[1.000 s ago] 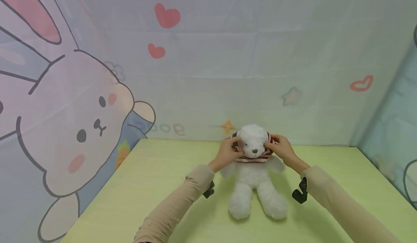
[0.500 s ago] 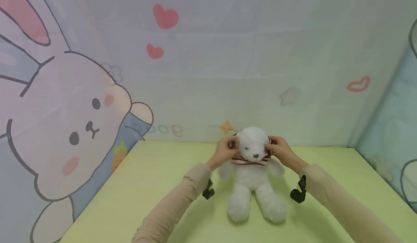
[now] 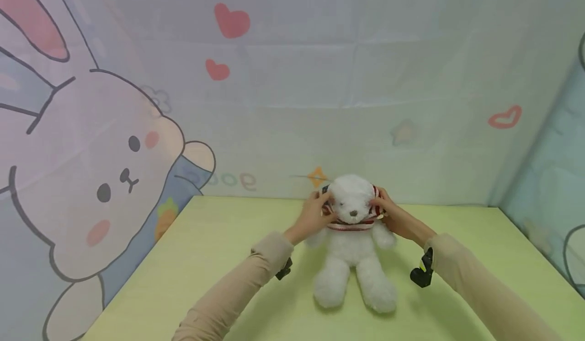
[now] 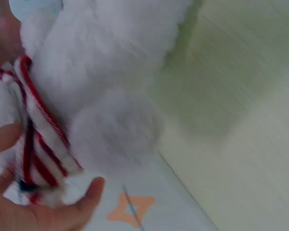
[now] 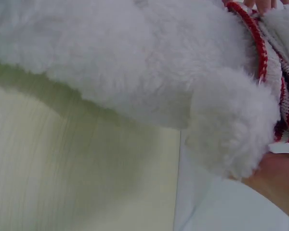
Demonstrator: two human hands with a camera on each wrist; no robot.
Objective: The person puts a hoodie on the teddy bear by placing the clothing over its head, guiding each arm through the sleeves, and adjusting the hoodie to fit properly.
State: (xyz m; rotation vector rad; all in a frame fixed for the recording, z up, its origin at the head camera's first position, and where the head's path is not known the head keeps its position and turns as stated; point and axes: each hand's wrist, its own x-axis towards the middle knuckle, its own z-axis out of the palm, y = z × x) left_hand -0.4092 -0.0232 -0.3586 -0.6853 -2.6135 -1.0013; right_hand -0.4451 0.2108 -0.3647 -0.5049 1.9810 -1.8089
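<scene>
A white plush toy [image 3: 352, 249] with a dark nose sits upright on the table, facing the camera. A red-and-white striped knit sweater [image 3: 352, 226] is bunched round its neck and up the sides of its head. My left hand [image 3: 312, 216] grips the knit on the left side of the head; in the left wrist view its thumb lies over the striped fabric [image 4: 48, 159], one finger pointing past it. At the head's other side, my right hand [image 3: 396, 216] holds the knit. In the right wrist view, the toy's arm [image 5: 233, 120] hides most of that hand.
The pale green table [image 3: 219, 249] extends round the toy. Behind it hangs a backdrop cloth [image 3: 297, 87] printed with a rabbit and hearts. Black wrist mounts [image 3: 422, 270] hang under both sleeves.
The plush toy has shifted slightly left, its nose moving left and up since half a second ago. Both hands stay at the sides of its head, with their fingers repositioned on the knit.
</scene>
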